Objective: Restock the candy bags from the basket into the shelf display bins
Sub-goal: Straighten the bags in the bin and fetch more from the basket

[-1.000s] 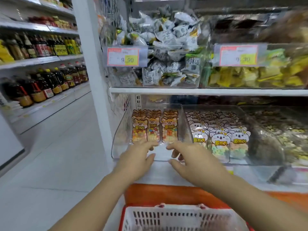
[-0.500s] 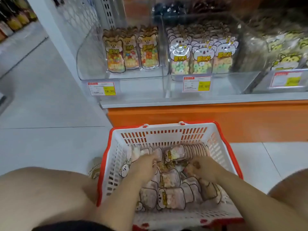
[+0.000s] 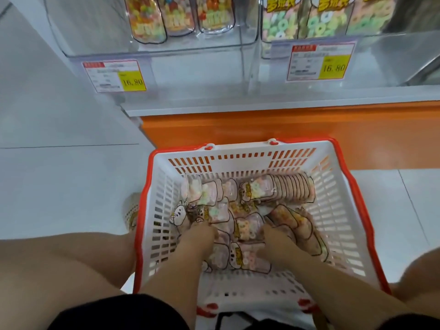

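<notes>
White floor [image 3: 59,186], red-rimmed basket [image 3: 238,164], clear animal-print candy bags [image 3: 250,226]

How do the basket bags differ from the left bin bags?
Basket bags mostly lie jumbled; left bin bags stand upright in a row. Basket bags hold mostly pale candy; left bin bags bright orange and yellow. The left hand and right hand are among the basket bags; nothing touches the left bin bags. Both are clear, dark-outlined packets.

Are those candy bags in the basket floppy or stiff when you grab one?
Probably a bit floppy: the candy bags are clear plastic, slumped over one another. Likely light, with small ring candies inside. The shiny film might be slippery.
</notes>
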